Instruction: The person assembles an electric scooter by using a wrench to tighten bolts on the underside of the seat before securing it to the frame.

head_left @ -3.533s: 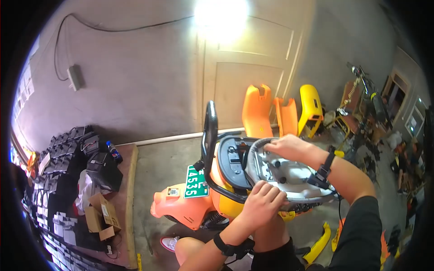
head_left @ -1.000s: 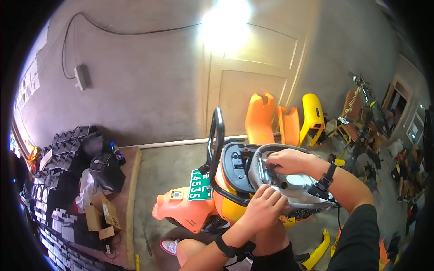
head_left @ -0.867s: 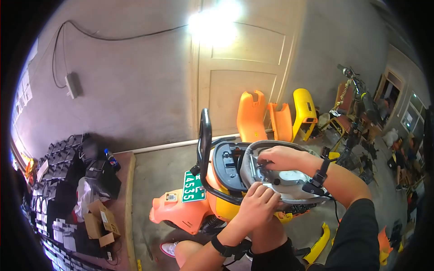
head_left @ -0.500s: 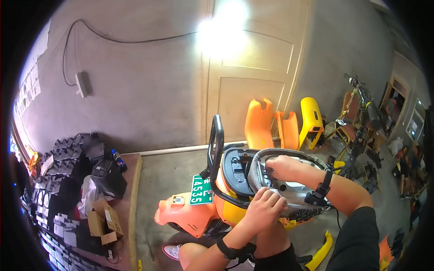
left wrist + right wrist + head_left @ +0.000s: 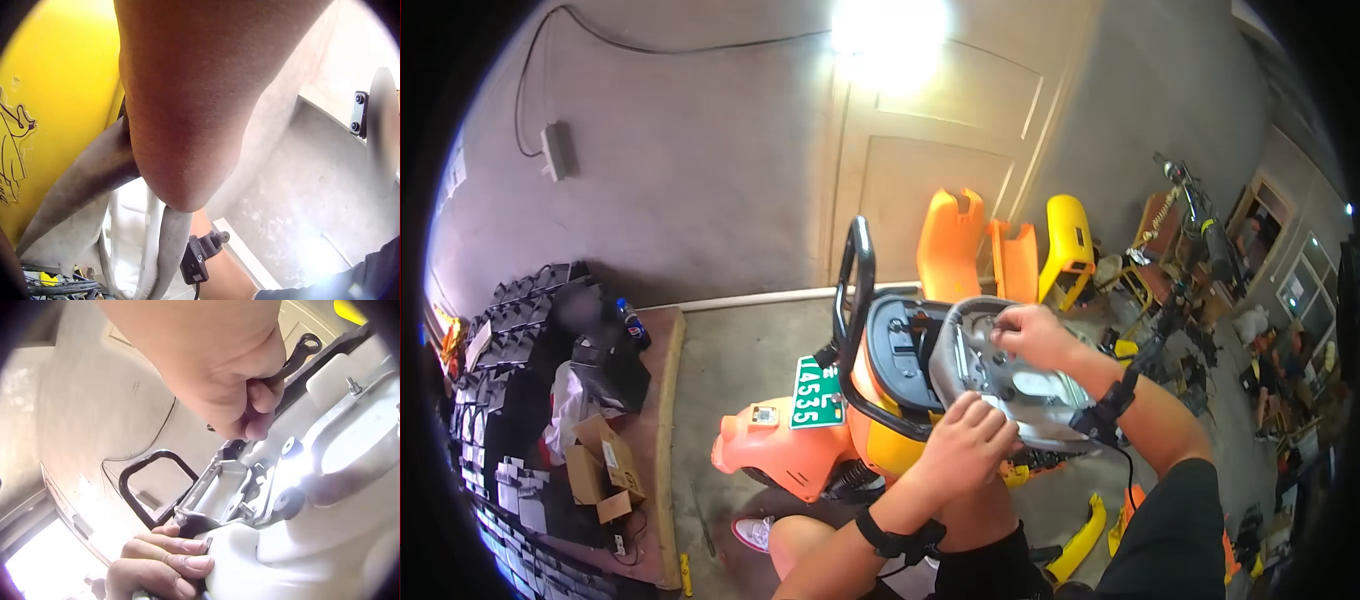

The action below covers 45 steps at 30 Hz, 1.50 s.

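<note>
An orange scooter [image 5: 800,455] stands in front of me with its seat [image 5: 1040,385] tipped up, grey-white underside showing. My left hand [image 5: 972,430] grips the near edge of the seat; its fingers [image 5: 165,562] curl over the rim. My right hand [image 5: 1022,335] is over the seat's underside by the metal hinge bracket [image 5: 219,487] and pinches a dark wrench [image 5: 299,353] whose ring end sticks up past the fingers [image 5: 253,419]. In the left wrist view my hand hides nearly everything; the grey seat edge [image 5: 94,181] and yellow bodywork [image 5: 44,94] show beside it.
A black grab rail [image 5: 850,300] and a green number plate [image 5: 813,392] are at the scooter's tail. Orange [image 5: 950,245] and yellow [image 5: 1065,245] body panels lean on the door. Black batteries [image 5: 520,370] and cardboard boxes [image 5: 600,470] fill the left; another bike [image 5: 1200,240] stands right.
My right hand has come off the seat's far rim and moved onto the underside near the hinge. The left hand keeps its hold on the seat's edge. The view has swung slightly.
</note>
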Available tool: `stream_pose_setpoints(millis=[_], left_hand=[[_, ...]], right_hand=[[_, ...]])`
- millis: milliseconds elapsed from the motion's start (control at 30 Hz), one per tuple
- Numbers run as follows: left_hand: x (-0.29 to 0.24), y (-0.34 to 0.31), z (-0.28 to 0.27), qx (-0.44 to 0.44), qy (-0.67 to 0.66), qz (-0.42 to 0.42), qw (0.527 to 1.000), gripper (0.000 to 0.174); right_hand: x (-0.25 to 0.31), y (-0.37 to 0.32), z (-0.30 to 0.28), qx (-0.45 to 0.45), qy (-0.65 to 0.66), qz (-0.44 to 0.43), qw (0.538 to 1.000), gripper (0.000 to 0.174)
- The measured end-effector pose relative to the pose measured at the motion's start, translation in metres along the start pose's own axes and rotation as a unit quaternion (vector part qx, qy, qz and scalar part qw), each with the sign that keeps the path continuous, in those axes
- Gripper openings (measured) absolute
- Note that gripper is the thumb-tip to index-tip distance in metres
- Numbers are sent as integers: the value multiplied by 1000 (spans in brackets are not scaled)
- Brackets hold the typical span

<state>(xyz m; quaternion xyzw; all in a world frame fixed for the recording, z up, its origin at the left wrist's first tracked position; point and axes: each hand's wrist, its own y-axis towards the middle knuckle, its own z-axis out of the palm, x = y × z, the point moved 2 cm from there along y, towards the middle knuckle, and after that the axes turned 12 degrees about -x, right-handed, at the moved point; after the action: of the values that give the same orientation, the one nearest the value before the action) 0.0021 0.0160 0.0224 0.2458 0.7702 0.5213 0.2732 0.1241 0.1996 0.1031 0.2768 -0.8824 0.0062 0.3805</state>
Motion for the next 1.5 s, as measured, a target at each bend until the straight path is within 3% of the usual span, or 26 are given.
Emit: stream_pose_setpoints(millis=[133,233,333,400,533,600,633,667,700,733,800,833,900,933,967,1033,1100,1200,1267,1333,1367,1500], left_hand=[[1,2,-1,-3,-4,-11,1000,22],[4,3,-5,5,-22,-22,1000,22],[4,4,-3,12,-21,-20,999,24],[0,6,-2,24,-11,-25,999,25],[-2,3,0,31,9,-7,999,23],[-2,4,2,34,16,-3,999,21],[-1,3,2,37,14,-4,999,19],[-1,2,3,35,21,5,999,17],[-2,2,4,37,27,7,999,17],[-1,2,3,46,37,13,998,18],[0,-2,1,58,43,5,997,20],[-1,-3,1,63,61,15,996,21],[-2,-6,1,71,85,26,994,22],[-1,-7,1,69,89,29,993,22],[-3,-6,2,76,90,28,993,24],[2,-10,2,67,96,27,993,24],[3,-13,7,61,103,39,992,24],[0,-10,8,37,119,62,990,22],[-1,-10,11,27,110,46,992,22],[1,-12,14,5,105,48,993,23],[0,-11,15,-1,103,50,993,23],[1,-10,12,13,96,47,994,23]], right_hand=[[-4,-4,-29,6,84,99,991,19],[-9,-46,-72,-30,137,143,980,18],[-28,-127,-124,-119,222,180,951,22],[-41,-201,-154,-233,276,226,905,25],[-170,-393,-172,-442,247,343,791,17],[-288,-503,-139,-444,236,486,715,12],[-350,-561,-94,-487,254,489,677,16],[-347,-600,-55,-453,255,496,695,29],[-319,-615,-38,-199,-67,710,672,38],[-354,-679,8,-155,-31,699,697,35],[-398,-776,85,28,-152,565,811,29],[-384,-786,102,25,-139,578,804,29],[-355,-798,123,-86,-178,476,857,32],[-363,-810,129,-153,-117,492,849,39],[-366,-808,122,-155,-44,584,795,36],[-344,-758,87,-290,96,727,615,29],[-363,-738,65,-289,79,772,560,30],[-407,-722,52,-356,61,723,589,20],[-424,-680,41,-367,68,664,648,21],[-417,-615,15,-402,107,563,714,26],[-418,-579,10,-426,171,548,699,30],[-350,-412,-22,-407,312,407,756,39]])
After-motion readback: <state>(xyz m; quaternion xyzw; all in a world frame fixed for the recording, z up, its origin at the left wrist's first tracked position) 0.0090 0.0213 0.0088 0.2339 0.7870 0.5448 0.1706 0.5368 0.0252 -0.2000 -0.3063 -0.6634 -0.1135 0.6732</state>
